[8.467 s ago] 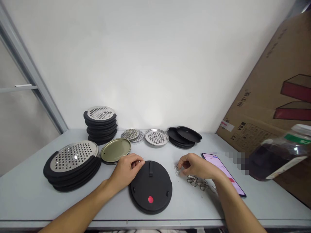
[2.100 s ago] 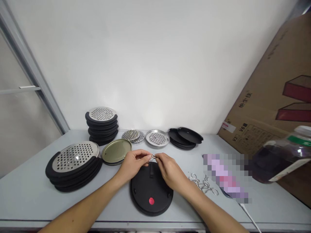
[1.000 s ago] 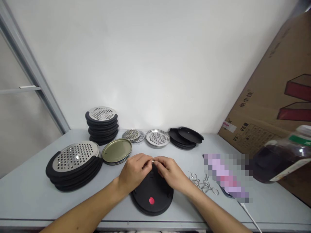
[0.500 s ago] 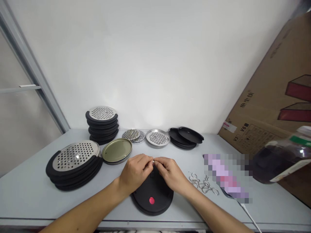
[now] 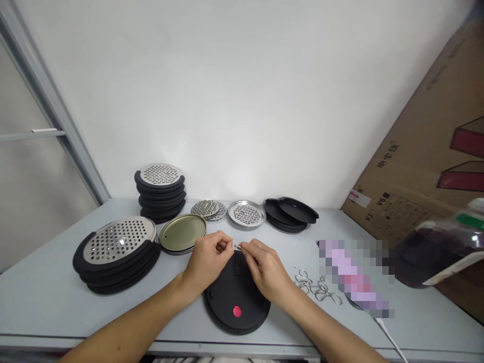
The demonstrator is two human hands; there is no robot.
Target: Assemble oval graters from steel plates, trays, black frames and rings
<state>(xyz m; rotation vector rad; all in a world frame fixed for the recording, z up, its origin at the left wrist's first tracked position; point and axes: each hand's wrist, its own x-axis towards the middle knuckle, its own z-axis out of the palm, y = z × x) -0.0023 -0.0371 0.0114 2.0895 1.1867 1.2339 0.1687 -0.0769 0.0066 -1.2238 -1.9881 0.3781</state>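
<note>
My left hand (image 5: 212, 256) and my right hand (image 5: 264, 266) meet over the far edge of a round black disc (image 5: 227, 297) that bears a red dot (image 5: 237, 311). Between the fingertips of both hands is a small shiny metal wire piece (image 5: 236, 246), pinched from each side. Its full shape is mostly hidden by the fingers. To the right of my right hand lie several loose bent wire hooks (image 5: 319, 288), looped at their ends.
Stacks of black-rimmed perforated plates (image 5: 117, 242) (image 5: 161, 194) stand at left, beside olive lids (image 5: 183, 233). Grater discs (image 5: 206, 208), a silver grater tray (image 5: 246, 214) and black trays (image 5: 291, 214) line the wall. A dark-filled bottle (image 5: 427, 257) and a cardboard box (image 5: 419, 166) are at right.
My fingertips have drawn slightly apart and moved a little away from me, so more of the metal wire piece shows between them. The black disc lies in nearly the same place.
</note>
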